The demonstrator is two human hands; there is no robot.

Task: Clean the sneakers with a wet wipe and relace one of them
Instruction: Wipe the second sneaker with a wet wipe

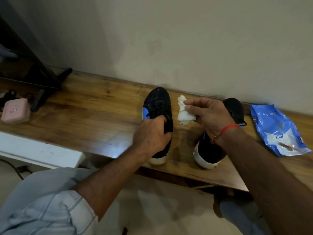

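Wiping step: my left hand (151, 135) grips the left sneaker (159, 107); my right hand (207, 114) pinches the wet wipe (183, 114). Next, I press wipe to upper.

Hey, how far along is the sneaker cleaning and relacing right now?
Early. Done: wipe drawn from the blue wipes pack. In hand: right hand pinches the crumpled white wet wipe; left hand grips the left black sneaker. Left: wiping both, including the right black sneaker, then relacing.

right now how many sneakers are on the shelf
2. The left sneaker stands on the wooden shelf, gripped by the left hand. The right sneaker stands beside it, partly hidden behind the right hand holding a wipe.
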